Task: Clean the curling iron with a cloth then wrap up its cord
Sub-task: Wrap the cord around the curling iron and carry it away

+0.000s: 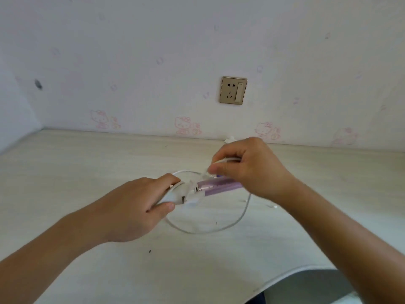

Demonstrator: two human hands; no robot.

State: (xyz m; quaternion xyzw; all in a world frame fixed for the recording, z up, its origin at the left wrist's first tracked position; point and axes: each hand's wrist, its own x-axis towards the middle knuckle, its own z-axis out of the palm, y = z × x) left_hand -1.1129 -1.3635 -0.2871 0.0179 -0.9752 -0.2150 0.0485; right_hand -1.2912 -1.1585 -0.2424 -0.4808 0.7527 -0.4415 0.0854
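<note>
The curling iron (215, 187) has a white handle and a pale purple barrel, and lies across the middle of the light wooden table (87, 172). My left hand (140, 205) grips the white handle end. My right hand (247, 170) hovers over the barrel and pinches a stretch of the white cord (219, 229) between thumb and fingers. The rest of the cord runs in a wide loop on the table below the iron. A bit of crumpled white cloth (230, 140) peeks out behind my right hand by the wall.
A beige wall socket (233, 90) with a switch sits above the table on the wall with pink cartoon prints. The table's curved front edge (285, 279) is at lower right. Small white scraps (272, 206) lie right of the cord.
</note>
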